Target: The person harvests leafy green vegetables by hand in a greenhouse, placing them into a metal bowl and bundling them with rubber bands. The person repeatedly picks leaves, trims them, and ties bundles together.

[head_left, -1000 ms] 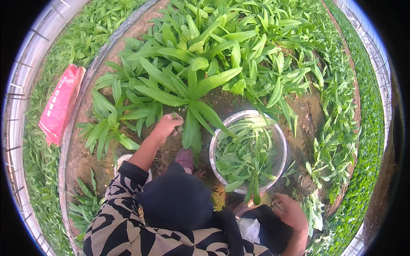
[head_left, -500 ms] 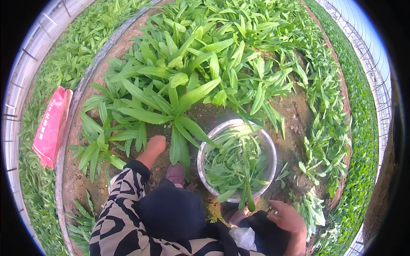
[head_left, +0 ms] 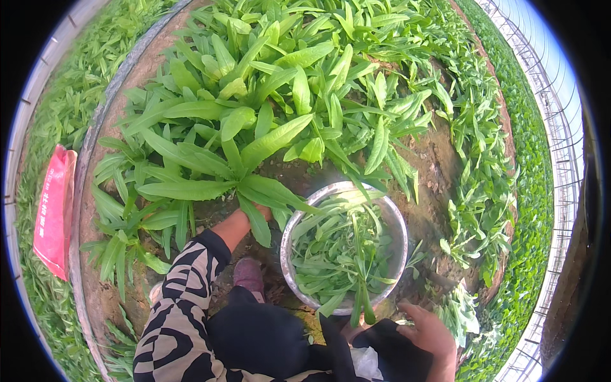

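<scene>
My left hand (head_left: 259, 213) reaches in at the base of a large leafy green plant (head_left: 238, 175). Leaves cover most of its fingers, so its grip does not show. To the right of it stands a round metal basin (head_left: 287, 267) holding many cut leafy greens (head_left: 337, 254); some long leaves lie across its near rim. My right hand (head_left: 429, 329) is beside my knee, near the basin's lower right. Its thumb and forefinger are apart, and I see nothing between them.
Dense leafy plants (head_left: 305, 57) fill the bed ahead. A pile of pale-stemmed greens (head_left: 459, 312) lies right of my right hand. A red and white bag (head_left: 54, 216) lies left, beyond a grey bed edging (head_left: 79, 191). My pink shoe (head_left: 248, 275) is left of the basin.
My left hand has moved right, from bare soil to under the big plant's leaves. The right hand has shifted slightly, staying beside my knee. The view has turned a little.
</scene>
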